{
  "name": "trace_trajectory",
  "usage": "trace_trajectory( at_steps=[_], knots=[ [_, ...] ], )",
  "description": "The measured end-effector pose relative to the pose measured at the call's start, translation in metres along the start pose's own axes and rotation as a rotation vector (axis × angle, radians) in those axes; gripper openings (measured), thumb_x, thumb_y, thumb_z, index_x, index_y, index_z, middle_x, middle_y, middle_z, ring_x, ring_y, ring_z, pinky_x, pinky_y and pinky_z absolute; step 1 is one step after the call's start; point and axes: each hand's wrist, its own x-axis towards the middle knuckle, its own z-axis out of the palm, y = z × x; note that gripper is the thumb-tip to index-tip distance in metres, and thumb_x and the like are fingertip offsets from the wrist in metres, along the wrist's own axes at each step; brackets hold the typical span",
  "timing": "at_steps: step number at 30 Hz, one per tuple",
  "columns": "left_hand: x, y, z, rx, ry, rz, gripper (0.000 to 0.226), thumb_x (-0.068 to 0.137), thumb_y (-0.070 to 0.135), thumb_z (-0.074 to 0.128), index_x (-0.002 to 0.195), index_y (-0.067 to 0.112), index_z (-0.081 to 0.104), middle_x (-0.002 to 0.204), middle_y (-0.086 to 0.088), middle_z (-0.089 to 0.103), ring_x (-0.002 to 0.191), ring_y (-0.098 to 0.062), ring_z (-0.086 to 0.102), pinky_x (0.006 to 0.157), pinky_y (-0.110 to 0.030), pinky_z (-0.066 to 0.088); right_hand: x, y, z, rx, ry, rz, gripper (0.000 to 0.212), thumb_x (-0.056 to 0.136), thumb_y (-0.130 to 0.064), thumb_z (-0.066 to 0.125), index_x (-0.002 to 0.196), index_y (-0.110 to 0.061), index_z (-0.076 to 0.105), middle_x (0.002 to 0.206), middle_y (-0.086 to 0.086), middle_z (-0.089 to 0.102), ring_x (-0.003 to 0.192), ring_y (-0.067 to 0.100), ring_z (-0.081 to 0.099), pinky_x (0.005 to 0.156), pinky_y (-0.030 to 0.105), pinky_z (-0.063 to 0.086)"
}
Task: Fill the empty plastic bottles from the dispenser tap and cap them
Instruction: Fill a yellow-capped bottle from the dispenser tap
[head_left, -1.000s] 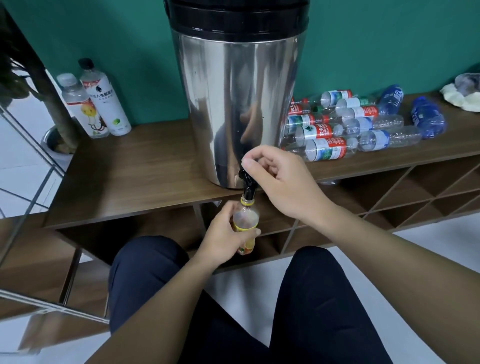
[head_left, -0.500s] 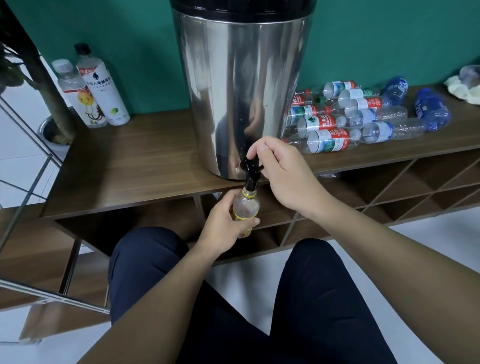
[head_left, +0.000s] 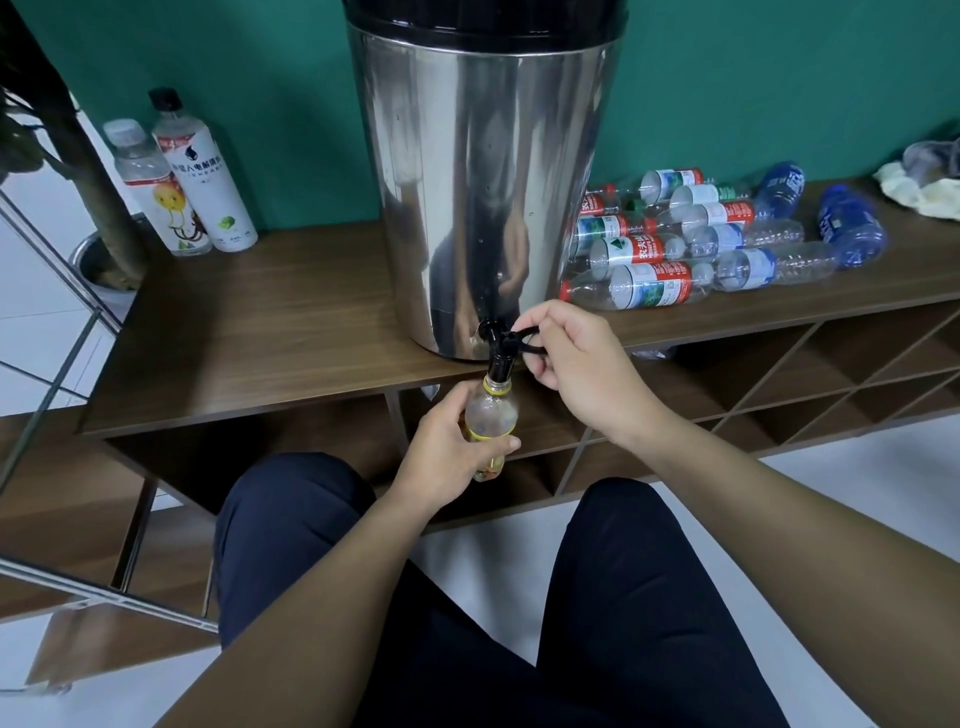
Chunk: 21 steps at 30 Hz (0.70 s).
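A tall steel dispenser (head_left: 483, 197) stands on the wooden shelf top (head_left: 270, 338), its black tap (head_left: 500, 353) hanging over the front edge. My left hand (head_left: 452, 452) grips a clear bottle with a yellow neck ring (head_left: 491, 415) upright, its mouth right under the spout. My right hand (head_left: 571, 374) pinches the tap's black lever (head_left: 527, 343), which sticks out to the right. The bottle's lower part is hidden by my fingers.
Several empty bottles (head_left: 675, 260) lie in a pile right of the dispenser, with blue ones (head_left: 852, 228) further right. Two capped bottles (head_left: 187, 182) stand at the back left. A cloth (head_left: 924, 192) lies at the far right. Open cubbies run below the shelf.
My right hand has shifted from covering the tap's top to pinching the lever at its right side. The view has tilted so the dispenser sits lower and closer.
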Motion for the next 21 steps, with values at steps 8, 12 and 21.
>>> trace_trajectory(
  at_steps=[8, 12, 21],
  knots=[
    [0.001, -0.003, -0.001, 0.024, 0.021, -0.003, 0.066, 0.081, 0.019, 0.101, 0.136, 0.036, 0.068, 0.123, 0.015, 0.078, 0.119, -0.007, 0.073, 0.111, -0.037, 0.056, 0.010, 0.003, 0.012, 0.004, 0.016, -0.019, 0.026, 0.114, -0.031, 0.056, 0.095, -0.018, 0.068, 0.061, -0.018, 0.052, 0.060, 0.004, 0.049, 0.065, 0.032, 0.040],
    [0.001, -0.003, 0.001, 0.031, 0.026, -0.003, 0.066, 0.081, 0.019, 0.101, 0.136, 0.036, 0.068, 0.123, 0.015, 0.078, 0.118, -0.008, 0.073, 0.113, -0.041, 0.057, 0.011, 0.008, 0.016, 0.076, 0.041, -0.004, 0.025, 0.114, -0.031, 0.058, 0.093, -0.019, 0.067, 0.061, -0.022, 0.053, 0.059, 0.001, 0.050, 0.064, 0.029, 0.038],
    [0.000, -0.002, 0.002, 0.046, 0.018, -0.007, 0.068, 0.081, 0.023, 0.101, 0.137, 0.040, 0.067, 0.125, 0.017, 0.078, 0.120, -0.008, 0.073, 0.114, -0.044, 0.056, 0.006, 0.005, 0.023, 0.247, 0.030, 0.030, 0.021, 0.114, -0.021, 0.057, 0.097, -0.015, 0.067, 0.061, -0.009, 0.038, 0.056, 0.012, 0.035, 0.054, 0.026, 0.034]
  ],
)
